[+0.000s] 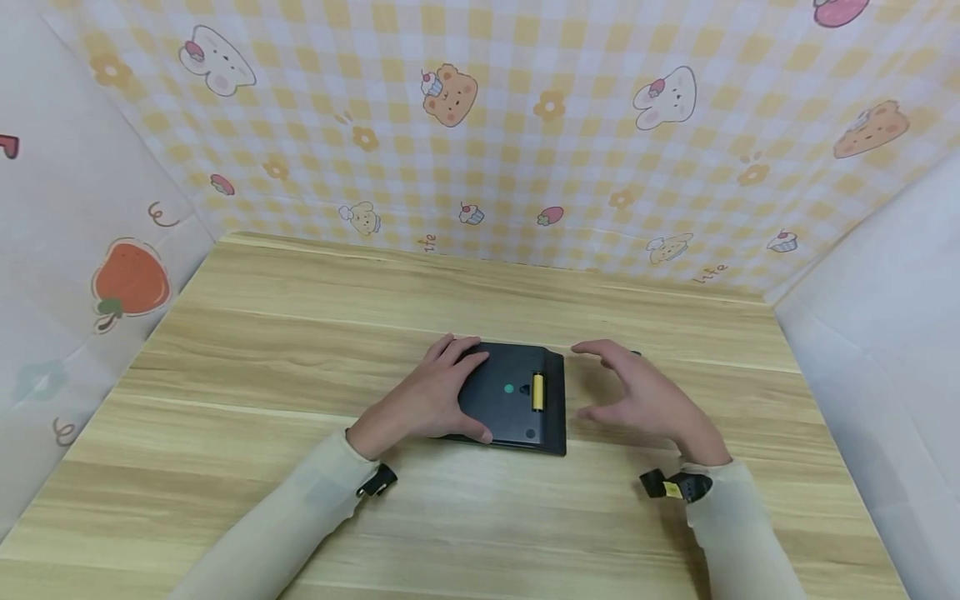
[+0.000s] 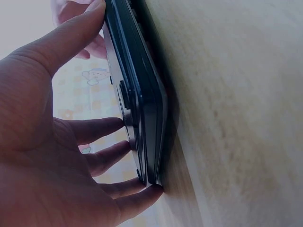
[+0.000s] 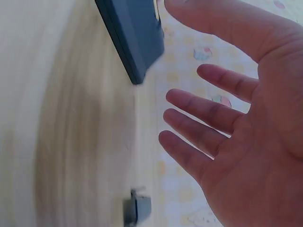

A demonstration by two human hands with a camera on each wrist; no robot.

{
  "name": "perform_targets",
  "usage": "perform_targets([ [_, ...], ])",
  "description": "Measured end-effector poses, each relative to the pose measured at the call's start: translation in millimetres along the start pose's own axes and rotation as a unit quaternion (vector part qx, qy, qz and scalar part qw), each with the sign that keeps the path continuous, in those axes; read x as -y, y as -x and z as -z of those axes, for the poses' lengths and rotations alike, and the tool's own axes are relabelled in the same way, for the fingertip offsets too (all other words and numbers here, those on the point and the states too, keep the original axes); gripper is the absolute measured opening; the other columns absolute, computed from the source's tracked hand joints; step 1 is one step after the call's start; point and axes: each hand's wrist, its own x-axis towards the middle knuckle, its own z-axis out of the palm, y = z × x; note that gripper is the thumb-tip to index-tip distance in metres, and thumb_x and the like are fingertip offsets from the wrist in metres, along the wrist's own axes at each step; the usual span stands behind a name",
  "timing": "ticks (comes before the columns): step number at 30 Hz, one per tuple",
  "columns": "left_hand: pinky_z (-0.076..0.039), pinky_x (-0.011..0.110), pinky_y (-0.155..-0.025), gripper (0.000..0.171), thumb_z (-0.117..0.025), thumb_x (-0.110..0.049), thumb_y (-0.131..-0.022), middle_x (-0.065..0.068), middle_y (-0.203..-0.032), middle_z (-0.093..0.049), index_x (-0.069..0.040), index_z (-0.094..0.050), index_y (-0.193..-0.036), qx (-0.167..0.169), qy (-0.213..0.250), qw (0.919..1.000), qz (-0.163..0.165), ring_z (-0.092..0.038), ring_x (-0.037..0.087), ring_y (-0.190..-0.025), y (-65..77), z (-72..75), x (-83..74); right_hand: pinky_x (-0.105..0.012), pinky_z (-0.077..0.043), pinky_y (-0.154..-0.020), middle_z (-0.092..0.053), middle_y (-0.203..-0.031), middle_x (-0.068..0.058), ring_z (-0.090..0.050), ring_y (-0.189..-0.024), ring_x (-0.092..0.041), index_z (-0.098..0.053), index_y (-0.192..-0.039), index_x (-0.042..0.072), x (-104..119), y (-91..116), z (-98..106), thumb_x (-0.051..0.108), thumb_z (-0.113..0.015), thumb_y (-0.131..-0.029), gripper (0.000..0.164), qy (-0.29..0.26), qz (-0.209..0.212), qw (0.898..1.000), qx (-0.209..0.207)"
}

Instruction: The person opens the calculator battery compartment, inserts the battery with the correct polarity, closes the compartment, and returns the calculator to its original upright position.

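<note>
A black calculator [image 1: 498, 408] lies face down on the table, with a yellow battery [image 1: 537, 392] in the open slot of its back. My left hand [image 1: 431, 396] holds its left part, thumb by the near edge and fingers spread over the back toward the far edge. The left wrist view shows the fingertips [image 2: 124, 147] touching the calculator's back and rim. Just past the right end, my right hand [image 1: 645, 400] hovers with thumb and fingers apart, nothing between them. In the right wrist view, a small dark cover-like piece [image 3: 141, 209] lies on the table.
The wood-grain table [image 1: 300, 492] meets a yellow checked cloth [image 1: 510, 150] at the back. White cloth [image 1: 67, 250] hangs at the left and more white cloth [image 1: 885, 358] at the right. Black wrist cameras sit by both sleeves.
</note>
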Motion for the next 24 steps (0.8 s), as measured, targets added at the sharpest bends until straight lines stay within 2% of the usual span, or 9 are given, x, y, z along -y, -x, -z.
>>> perform_targets([
  [7,-0.029,0.061,-0.128,0.115,-0.101,-0.048,-0.077,0.012,-0.179,-0.027,-0.006,-0.045,-0.168,-0.001,0.002,1.0000,0.001,-0.013,0.044,-0.166,0.8,0.1,-0.7,-0.068,-0.045,-0.113,-0.058,-0.157,-0.016,-0.057,-0.139,-0.048,-0.055,-0.155,0.003,-15,9,19,0.012,-0.096,-0.085,0.081,0.007,-0.018,1.000,-0.025],
  [15,-0.029,0.061,-0.128,0.115,-0.101,-0.049,-0.077,0.011,-0.179,-0.027,-0.007,-0.045,-0.168,0.000,0.001,1.0000,0.004,-0.011,0.044,-0.166,0.5,-0.3,-0.4,-0.064,-0.041,-0.119,-0.061,-0.154,-0.018,-0.054,-0.144,-0.046,-0.057,-0.151,0.000,-32,17,30,0.006,-0.095,-0.085,0.076,0.006,-0.053,0.997,-0.051],
  [19,-0.028,0.060,-0.128,0.115,-0.101,-0.050,-0.077,0.010,-0.179,-0.027,-0.007,-0.045,-0.168,0.000,0.000,1.0000,0.004,-0.012,0.044,-0.166,-1.0,-1.5,0.9,-0.066,-0.040,-0.119,-0.060,-0.154,-0.020,-0.053,-0.144,-0.050,-0.057,-0.151,-0.001,-40,21,35,0.006,-0.094,-0.087,0.075,0.002,-0.074,0.996,-0.050],
  [24,-0.029,0.061,-0.128,0.115,-0.101,-0.050,-0.077,0.010,-0.179,-0.027,-0.007,-0.045,-0.168,-0.001,0.001,1.0000,0.004,-0.012,0.044,-0.166,-1.2,-1.9,1.3,-0.067,-0.040,-0.119,-0.059,-0.153,-0.023,-0.052,-0.144,-0.052,-0.057,-0.150,-0.002,-49,25,37,0.008,-0.094,-0.088,0.073,-0.008,-0.080,0.996,-0.045],
])
